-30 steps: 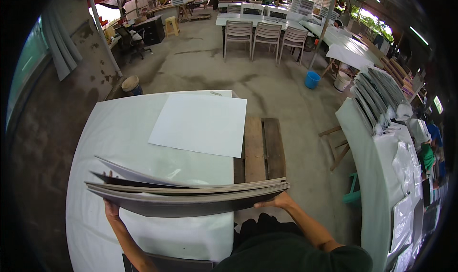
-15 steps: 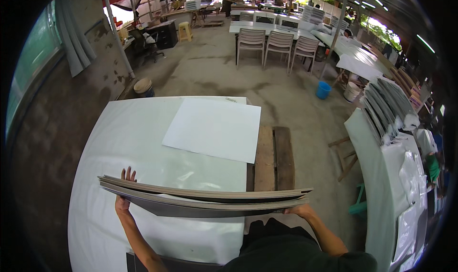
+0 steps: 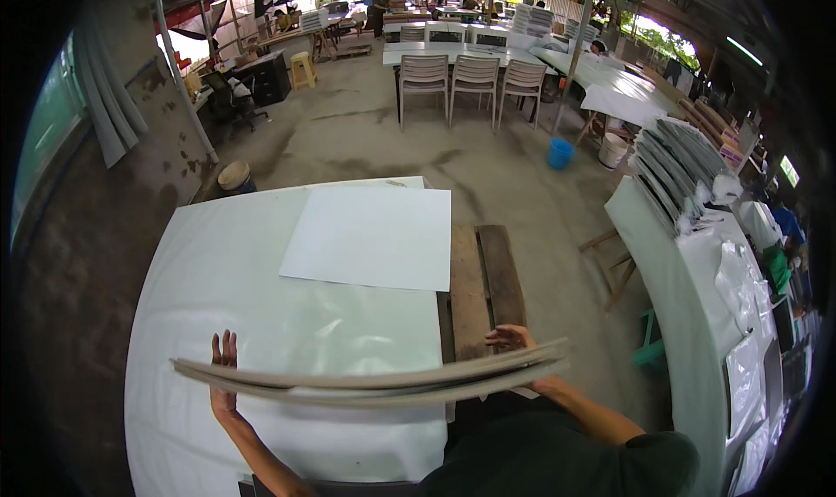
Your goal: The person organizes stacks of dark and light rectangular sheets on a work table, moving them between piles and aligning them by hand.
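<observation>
A stack of thin, stiff boards [image 3: 366,394], tan-grey along the edges and slightly bowed, is held crosswise in front of my body. The boards are slightly blurred and seen nearly edge-on, with a gap between the upper and lower layers. My left hand [image 3: 225,351] supports the left end, its fingers stretched up past the far side. At the right end my right hand [image 3: 512,337] grips the stack, fingers curled over the far side. Under the boards is a large table [image 3: 209,297] with a glossy pale covering. A white rectangular sheet [image 3: 370,238] lies flat on its far part.
Wooden planks [image 3: 501,275] sit low beside the table's right edge. Another covered table [image 3: 657,279] to the right carries a stack of grey sheets [image 3: 684,170] and clear plastic wrap. Beyond are a blue bucket [image 3: 560,153], a white bucket [image 3: 613,150] and chairs [image 3: 475,83].
The stack has tipped from showing a dark grey face to nearly edge-on. My right hand's fingers now show above its far side. The view has shifted, moving the background leftward.
</observation>
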`<state>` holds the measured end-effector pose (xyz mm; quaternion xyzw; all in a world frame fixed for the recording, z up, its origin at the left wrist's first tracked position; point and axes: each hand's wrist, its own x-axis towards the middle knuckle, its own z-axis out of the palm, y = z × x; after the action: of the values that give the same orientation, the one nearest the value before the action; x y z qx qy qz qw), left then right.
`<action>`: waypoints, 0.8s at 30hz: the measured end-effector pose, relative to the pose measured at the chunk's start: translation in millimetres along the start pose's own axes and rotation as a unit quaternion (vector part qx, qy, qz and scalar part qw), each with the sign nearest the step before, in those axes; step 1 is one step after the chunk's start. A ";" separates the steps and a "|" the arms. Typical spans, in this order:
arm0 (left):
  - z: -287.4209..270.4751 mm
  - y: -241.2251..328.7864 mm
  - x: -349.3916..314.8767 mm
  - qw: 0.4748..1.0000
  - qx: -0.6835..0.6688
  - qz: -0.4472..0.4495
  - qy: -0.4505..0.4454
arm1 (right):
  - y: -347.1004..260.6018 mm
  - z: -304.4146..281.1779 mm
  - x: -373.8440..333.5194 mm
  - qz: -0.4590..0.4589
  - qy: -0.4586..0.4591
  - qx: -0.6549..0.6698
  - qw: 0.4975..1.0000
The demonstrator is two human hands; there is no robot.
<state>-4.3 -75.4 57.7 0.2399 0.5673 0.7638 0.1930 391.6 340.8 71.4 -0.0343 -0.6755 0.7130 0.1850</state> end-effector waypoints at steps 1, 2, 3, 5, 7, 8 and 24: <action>-6.0 -5.2 1.8 0.996 0.008 0.072 -0.058 | -4.7 8.1 -2.1 -0.028 0.012 -0.026 0.999; -6.8 -3.4 1.6 0.995 0.014 0.062 -0.078 | -9.1 10.9 -11.3 0.069 0.098 -0.103 0.988; -19.4 -12.4 -0.2 0.995 0.013 0.057 -0.082 | 13.1 3.2 -23.9 0.229 0.229 0.065 0.944; -65.3 -36.3 -9.0 0.993 0.055 0.054 0.092 | 10.9 11.1 0.5 0.069 0.249 0.066 0.964; -86.8 -41.1 -10.3 0.992 0.028 0.083 0.096 | -2.8 13.2 13.9 0.057 0.245 0.104 0.962; -94.0 -39.6 -11.8 0.991 -0.004 0.081 0.102 | -8.4 11.7 15.5 0.044 0.238 0.099 0.965; -88.8 -8.8 -30.8 0.987 -0.116 0.098 0.051 | 15.4 1.8 10.0 0.103 0.175 0.085 0.975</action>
<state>-31.1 -159.1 23.3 0.2310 0.4580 0.8507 0.1145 378.4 341.9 58.5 -0.2122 -0.5625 0.7657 0.2285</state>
